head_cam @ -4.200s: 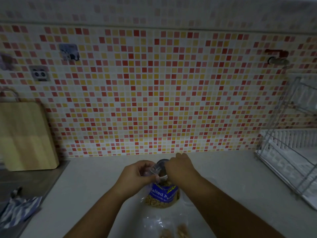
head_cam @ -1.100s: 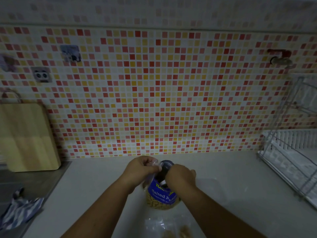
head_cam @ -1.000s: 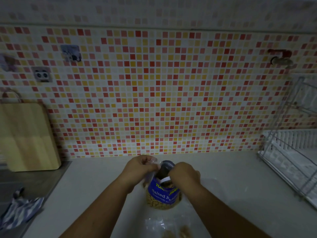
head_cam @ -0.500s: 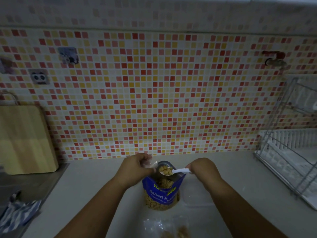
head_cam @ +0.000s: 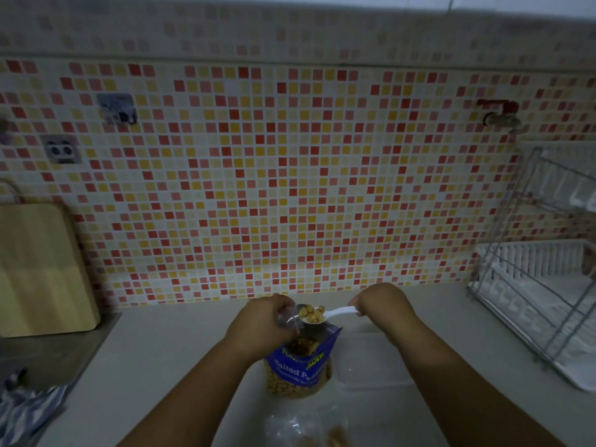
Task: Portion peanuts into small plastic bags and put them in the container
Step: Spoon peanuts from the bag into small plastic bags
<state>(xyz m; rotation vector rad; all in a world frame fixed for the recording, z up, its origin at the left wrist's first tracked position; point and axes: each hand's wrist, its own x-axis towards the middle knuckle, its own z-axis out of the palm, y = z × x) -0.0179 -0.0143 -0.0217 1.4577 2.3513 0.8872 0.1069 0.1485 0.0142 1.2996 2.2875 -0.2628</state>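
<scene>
Lifted spoon point(head_cam: 338, 312) of peanuts point(head_cam: 311, 312) clear of peanut bag point(head_cam: 300, 366) w/ right grip point(head_cam: 383, 306) pinching handle, left grip point(head_cam: 261, 321) pinching clear plastic point(head_cam: 288, 318), prob. small bag. Seemed ready to tip in.

Pale counter point(head_cam: 161, 350) carries the peanut bag point(head_cam: 300, 374); clear container point(head_cam: 371, 362) just beside; small bags point(head_cam: 306, 430) nearer.

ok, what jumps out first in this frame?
The red-and-yellow mosaic wall fills the upper frame. Low centre, the right hand holds a white spoon heaped with peanuts over the open blue peanut bag, while the left hand grips what looks like a small clear bag at its mouth. A wooden cutting board stands far left, a wire dish rack far right.
</scene>
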